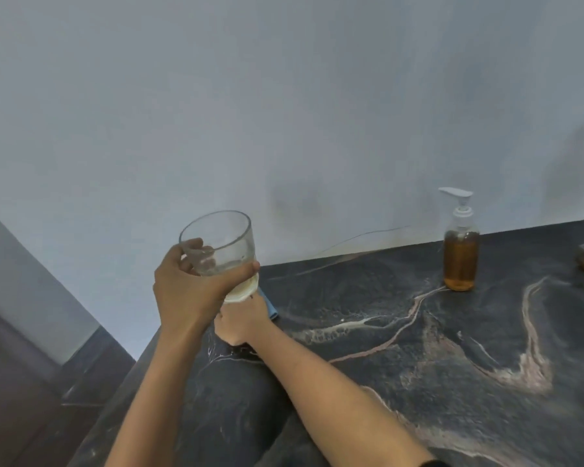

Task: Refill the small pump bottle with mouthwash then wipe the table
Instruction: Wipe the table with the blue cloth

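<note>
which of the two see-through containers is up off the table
The drinking glass, gripped by the left hand; the pump bottle stands on the table.

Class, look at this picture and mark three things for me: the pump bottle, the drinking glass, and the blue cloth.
pump bottle (461, 261), head view, on its amber-filled body.
drinking glass (231, 244), head view, on its clear side wall above the left hand's fingers.
blue cloth (271, 307), head view, on the corner showing beside the right hand.

Left hand raised, fingers curled closed; right hand low, knuckles up.
</note>
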The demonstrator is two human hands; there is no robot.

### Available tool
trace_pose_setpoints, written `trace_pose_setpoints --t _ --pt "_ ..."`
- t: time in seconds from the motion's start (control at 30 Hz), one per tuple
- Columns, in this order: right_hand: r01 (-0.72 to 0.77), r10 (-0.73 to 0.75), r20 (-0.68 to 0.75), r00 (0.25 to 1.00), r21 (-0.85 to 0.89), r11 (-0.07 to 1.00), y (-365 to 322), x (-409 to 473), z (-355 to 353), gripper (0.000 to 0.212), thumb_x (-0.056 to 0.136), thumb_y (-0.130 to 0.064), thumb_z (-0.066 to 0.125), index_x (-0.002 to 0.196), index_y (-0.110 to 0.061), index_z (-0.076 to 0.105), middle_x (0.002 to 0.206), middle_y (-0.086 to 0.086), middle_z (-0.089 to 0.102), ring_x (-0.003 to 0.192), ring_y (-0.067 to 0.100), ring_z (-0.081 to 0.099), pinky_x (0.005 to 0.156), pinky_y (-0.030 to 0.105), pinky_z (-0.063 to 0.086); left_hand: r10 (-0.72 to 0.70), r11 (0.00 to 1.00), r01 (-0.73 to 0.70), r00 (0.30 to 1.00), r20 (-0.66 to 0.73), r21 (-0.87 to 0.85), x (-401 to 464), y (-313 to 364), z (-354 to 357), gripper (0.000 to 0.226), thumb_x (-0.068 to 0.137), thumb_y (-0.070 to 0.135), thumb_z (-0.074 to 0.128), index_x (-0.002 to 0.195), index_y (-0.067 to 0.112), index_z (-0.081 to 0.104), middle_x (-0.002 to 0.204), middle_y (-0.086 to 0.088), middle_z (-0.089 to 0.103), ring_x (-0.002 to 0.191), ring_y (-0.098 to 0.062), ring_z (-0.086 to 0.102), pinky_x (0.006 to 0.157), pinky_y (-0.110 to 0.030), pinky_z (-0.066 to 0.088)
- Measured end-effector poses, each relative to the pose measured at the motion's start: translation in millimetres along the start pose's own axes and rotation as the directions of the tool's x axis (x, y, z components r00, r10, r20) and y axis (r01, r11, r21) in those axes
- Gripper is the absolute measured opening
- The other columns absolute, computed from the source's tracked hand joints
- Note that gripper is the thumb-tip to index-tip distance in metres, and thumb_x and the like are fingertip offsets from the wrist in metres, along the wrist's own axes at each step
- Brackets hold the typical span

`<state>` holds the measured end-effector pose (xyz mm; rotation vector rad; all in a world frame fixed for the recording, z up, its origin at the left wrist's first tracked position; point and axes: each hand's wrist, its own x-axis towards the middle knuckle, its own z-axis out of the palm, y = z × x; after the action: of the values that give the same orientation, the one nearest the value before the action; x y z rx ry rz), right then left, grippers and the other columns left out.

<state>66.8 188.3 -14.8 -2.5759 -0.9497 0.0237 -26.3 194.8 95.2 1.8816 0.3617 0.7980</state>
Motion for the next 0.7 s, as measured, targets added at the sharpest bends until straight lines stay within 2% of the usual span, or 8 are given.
trace_pose_setpoints --t 0.07,0.17,0.33,0.47,0.53,0.57,0.63,0.7 --pt "-0.074 0.075 -0.033 0.997 0.02 0.997 4.9 -3.4 -6.6 0.059 0.094 -0.038 0.037 0.147 -0.019 0.019 0.154 0.005 0.02 0.141 0.025 0.013 0.115 0.041 0.008 -0.012 1.0 0.012 1.0 0.003 -0.001 -8.3 3.4 0.2 0.076 0.033 0.036 0.089 0.102 0.025 0.058 0.097 0.006 0.067 0.09 -0.005 0.064 0.076 -0.032 0.056" --pt "-0.309 0.293 -0.146 0.945 -0.106 0.945 31.6 -13.8 -26.9 0.055 0.093 -0.042 0.038 0.138 -0.012 0.034 0.141 0.008 0.04 0.13 0.025 0.032 0.108 0.039 0.019 -0.025 0.999 0.025 1.0 0.002 0.02 -18.0 3.9 -4.3 0.075 0.032 0.039 0.087 0.099 0.027 0.058 0.092 0.01 0.067 0.087 -0.004 0.064 0.076 -0.03 0.054" --pt "-0.59 0.543 -0.237 0.805 -0.228 0.775 94.7 -62.1 -64.2 0.054 0.097 -0.04 0.026 0.133 -0.002 0.039 0.134 0.014 0.045 0.121 0.027 0.04 0.101 0.036 0.027 -0.051 0.996 0.05 0.999 0.005 0.069 -28.5 3.2 -15.5 0.081 0.032 0.042 0.086 0.105 0.022 0.058 0.097 0.004 0.067 0.092 -0.013 0.065 0.078 -0.031 0.052" --pt "-0.72 0.704 -0.19 0.684 -0.331 0.611 100.4 -117.1 -80.9 0.059 0.098 -0.042 0.019 0.133 0.003 0.035 0.134 0.015 0.043 0.119 0.027 0.039 0.103 0.036 0.024 -0.072 0.994 0.072 0.997 0.002 0.077 -39.2 2.8 -25.2 0.085 0.031 0.045 0.085 0.108 0.023 0.057 0.101 0.003 0.068 0.096 -0.015 0.064 0.087 -0.04 0.053" --pt "-0.669 0.656 -0.177 0.734 -0.352 0.654 82.6 -147.1 -71.6 0.062 0.098 -0.042 0.017 0.137 0.005 0.03 0.138 0.017 0.038 0.122 0.029 0.036 0.105 0.038 0.023 -0.07 0.995 0.07 0.998 0.005 0.074 -44.1 3.5 -28.6 0.085 0.031 0.046 0.085 0.108 0.023 0.057 0.101 0.004 0.067 0.096 -0.015 0.065 0.086 -0.039 0.054" --pt "-0.593 0.574 -0.167 0.802 -0.338 0.73 70.8 -164.1 -62.2 0.063 0.098 -0.042 0.017 0.14 0.005 0.026 0.142 0.018 0.033 0.125 0.031 0.032 0.107 0.039 0.021 -0.068 0.995 0.067 0.998 0.009 0.071 -46.8 3.9 -30.1 0.085 0.031 0.045 0.085 0.107 0.023 0.057 0.1 0.004 0.067 0.095 -0.015 0.065 0.085 -0.038 0.054" --pt "-0.297 0.287 -0.076 0.955 -0.25 0.922 46.8 -199.6 -44.2 0.063 0.097 -0.042 0.017 0.146 -0.003 0.015 0.152 0.014 0.019 0.136 0.033 0.019 0.112 0.042 0.012 -0.057 0.996 0.056 0.998 0.021 0.068 -50.9 4.8 -30.7 0.084 0.031 0.044 0.085 0.107 0.023 0.056 0.1 0.004 0.067 0.095 -0.015 0.064 0.086 -0.038 0.053" --pt "-0.017 0.025 0.047 0.999 -0.166 0.986 38.5 -223.7 -36.8 0.062 0.096 -0.046 0.018 0.149 -0.015 0.008 0.156 0.004 0.008 0.142 0.026 0.005 0.114 0.038 0.002 -0.047 0.997 0.045 0.998 0.035 0.056 -53.9 4.7 -29.6 0.082 0.031 0.043 0.086 0.105 0.024 0.056 0.096 0.006 0.066 0.092 -0.012 0.064 0.082 -0.033 0.053"
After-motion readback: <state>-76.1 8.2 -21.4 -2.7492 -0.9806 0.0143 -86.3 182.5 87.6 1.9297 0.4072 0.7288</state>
